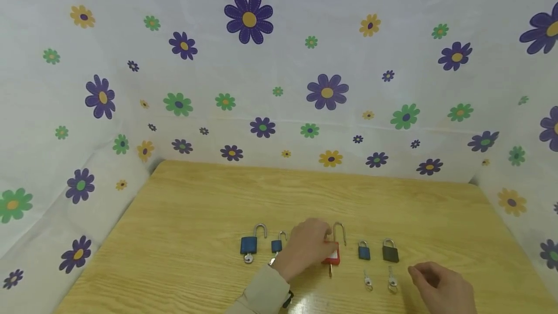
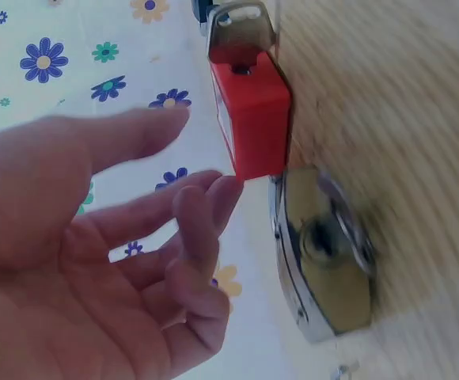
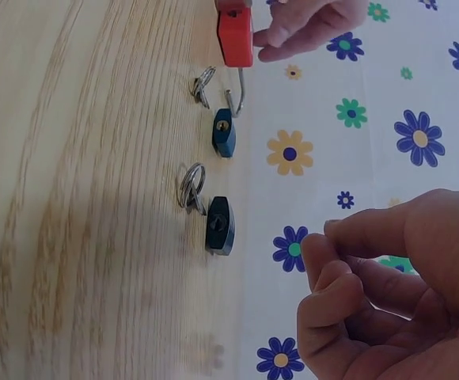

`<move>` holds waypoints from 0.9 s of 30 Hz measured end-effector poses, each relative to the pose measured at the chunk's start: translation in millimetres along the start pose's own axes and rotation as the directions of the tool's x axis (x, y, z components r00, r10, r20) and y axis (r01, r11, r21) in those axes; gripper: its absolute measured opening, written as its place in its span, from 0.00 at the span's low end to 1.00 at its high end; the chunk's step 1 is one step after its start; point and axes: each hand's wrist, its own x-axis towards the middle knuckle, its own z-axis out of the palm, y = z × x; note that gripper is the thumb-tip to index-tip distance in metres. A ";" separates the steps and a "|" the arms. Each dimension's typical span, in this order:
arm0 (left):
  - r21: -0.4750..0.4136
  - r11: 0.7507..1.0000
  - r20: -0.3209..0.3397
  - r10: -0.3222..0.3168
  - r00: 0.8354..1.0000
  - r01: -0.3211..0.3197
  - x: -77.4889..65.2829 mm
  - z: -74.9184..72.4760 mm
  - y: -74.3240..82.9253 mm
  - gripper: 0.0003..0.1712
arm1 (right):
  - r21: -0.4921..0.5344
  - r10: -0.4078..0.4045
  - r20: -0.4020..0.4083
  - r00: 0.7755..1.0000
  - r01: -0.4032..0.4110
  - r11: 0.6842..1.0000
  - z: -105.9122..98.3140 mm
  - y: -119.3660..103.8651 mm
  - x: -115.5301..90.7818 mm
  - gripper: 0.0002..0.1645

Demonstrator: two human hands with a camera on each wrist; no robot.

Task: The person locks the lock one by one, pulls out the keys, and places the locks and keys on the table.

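Note:
My left hand (image 1: 305,246) reaches over the table beside a red padlock (image 1: 333,256). In the left wrist view its thumb and fingers are apart, the fingertips close to the red body; whether they touch it I cannot tell. That padlock's long shackle (image 1: 339,231) stands open, and a key (image 1: 331,271) sits in its bottom. Left of the hand lies a small blue padlock (image 1: 276,245), shackle open, key inserted. My right hand (image 1: 446,287) hovers at the right, fingers loosely curled and holding nothing. Nearest to it are a dark padlock (image 1: 390,254) and its loose key (image 1: 392,282).
A larger blue padlock (image 1: 248,245) with open shackle and inserted key lies leftmost. Between the red and dark ones is a blue padlock (image 1: 364,253), shackle closed, with a loose key (image 1: 368,281) below. A flowered cloth (image 1: 279,62) surrounds the wooden table (image 1: 196,207).

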 end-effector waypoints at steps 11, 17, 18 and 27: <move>0.072 0.997 0.060 0.030 0.998 -0.034 -12.6 10.3 0.8 0.18 | -0.002 0.007 0.008 1.000 -0.007 1.000 4.2 -1.8 -1.5 0.14; 0.118 0.993 0.061 -0.005 0.998 -0.002 -12.7 13.5 9.8 0.19 | 0.006 0.016 0.017 1.000 -0.016 1.000 4.7 -1.9 -1.8 0.14; 0.136 0.991 0.060 -0.006 0.998 -0.003 -12.4 13.3 10.7 0.20 | 0.004 0.015 0.015 1.000 -0.015 1.000 4.7 -1.6 -1.9 0.14; 0.121 0.991 0.079 0.048 0.996 -0.058 -12.8 13.5 14.7 0.19 | 0.004 0.006 0.006 1.000 -0.006 1.000 4.9 0.6 -3.1 0.14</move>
